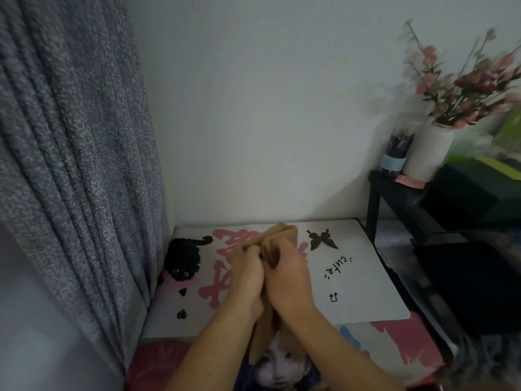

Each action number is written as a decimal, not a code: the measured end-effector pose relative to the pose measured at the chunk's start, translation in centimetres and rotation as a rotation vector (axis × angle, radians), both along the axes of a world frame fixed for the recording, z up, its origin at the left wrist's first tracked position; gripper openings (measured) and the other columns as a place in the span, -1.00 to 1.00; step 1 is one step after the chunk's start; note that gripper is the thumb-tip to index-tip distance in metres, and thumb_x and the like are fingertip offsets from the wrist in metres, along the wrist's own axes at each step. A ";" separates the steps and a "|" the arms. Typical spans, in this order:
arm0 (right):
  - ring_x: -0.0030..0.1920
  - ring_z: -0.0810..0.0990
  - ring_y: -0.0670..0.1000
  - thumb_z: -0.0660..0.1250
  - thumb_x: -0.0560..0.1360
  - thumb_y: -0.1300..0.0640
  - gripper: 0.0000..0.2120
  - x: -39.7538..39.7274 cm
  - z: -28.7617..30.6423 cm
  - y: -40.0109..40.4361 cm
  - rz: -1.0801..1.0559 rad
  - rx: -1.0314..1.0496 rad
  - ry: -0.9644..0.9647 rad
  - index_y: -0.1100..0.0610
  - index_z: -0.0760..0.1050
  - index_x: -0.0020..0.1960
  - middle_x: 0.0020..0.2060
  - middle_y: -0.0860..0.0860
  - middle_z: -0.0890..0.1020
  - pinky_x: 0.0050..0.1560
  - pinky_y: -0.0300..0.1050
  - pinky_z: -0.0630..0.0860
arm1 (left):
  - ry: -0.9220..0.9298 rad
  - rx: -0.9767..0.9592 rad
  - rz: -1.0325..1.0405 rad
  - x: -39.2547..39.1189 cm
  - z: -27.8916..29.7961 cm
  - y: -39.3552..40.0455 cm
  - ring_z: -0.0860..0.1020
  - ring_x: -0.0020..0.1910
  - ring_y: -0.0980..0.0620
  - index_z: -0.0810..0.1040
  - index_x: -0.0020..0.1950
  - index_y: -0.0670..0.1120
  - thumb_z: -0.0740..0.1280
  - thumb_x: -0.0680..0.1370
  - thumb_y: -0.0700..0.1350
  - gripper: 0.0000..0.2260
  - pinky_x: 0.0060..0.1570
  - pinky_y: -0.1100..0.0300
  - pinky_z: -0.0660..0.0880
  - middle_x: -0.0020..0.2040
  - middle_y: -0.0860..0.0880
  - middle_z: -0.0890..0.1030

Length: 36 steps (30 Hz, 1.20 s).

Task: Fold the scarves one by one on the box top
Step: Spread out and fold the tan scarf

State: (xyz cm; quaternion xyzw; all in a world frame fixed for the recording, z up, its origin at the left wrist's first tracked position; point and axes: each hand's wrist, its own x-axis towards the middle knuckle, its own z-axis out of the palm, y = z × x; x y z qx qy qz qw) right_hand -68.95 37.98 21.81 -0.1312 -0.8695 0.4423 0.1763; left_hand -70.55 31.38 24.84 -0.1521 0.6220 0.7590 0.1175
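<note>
Head view. Both hands meet above the box top (352, 277), a white printed surface against the wall. The left hand (245, 275) and right hand (287, 275) are pressed side by side, fingers curled tightly round a tan scarf (282, 235).

Position of the scarf: gathered into a narrow bunch, it is held clear of the box top. One end projects past the fingertips toward the wall; the rest hangs down between the wrists toward the person, where it is partly hidden by the forearms. Its long axis therefore runs away from the person, roughly in line with the forearms, with the far end raised and the near end lower.

Risks, as judged from this arrangement:
- The cloth is bunched, not flat; if laid down as it is, creases would be folded in and the edges would not line up.
- The hanging end is unsupported; it may drag or twist as the scarf is lowered, skewing the fold.
- With both hands gripping at one point, spreading the cloth requires one hand to slide along it, and the loose fabric could slip free.

Motion blur at the right softens the vase (428, 153) of flowers on the dark shelf (394, 187).
</note>
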 end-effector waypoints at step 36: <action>-0.02 0.60 -0.07 0.42 0.48 -0.20 -0.69 8.6 9.8 12.2 0.827 0.392 0.009 0.05 0.61 -0.08 0.02 -0.14 0.58 0.02 0.03 0.58 | 0.726 -0.070 -0.382 5.2 4.3 -9.6 0.59 -0.08 0.14 0.59 0.00 0.14 0.41 0.56 0.04 -0.95 -0.08 0.25 0.55 -0.10 0.09 0.64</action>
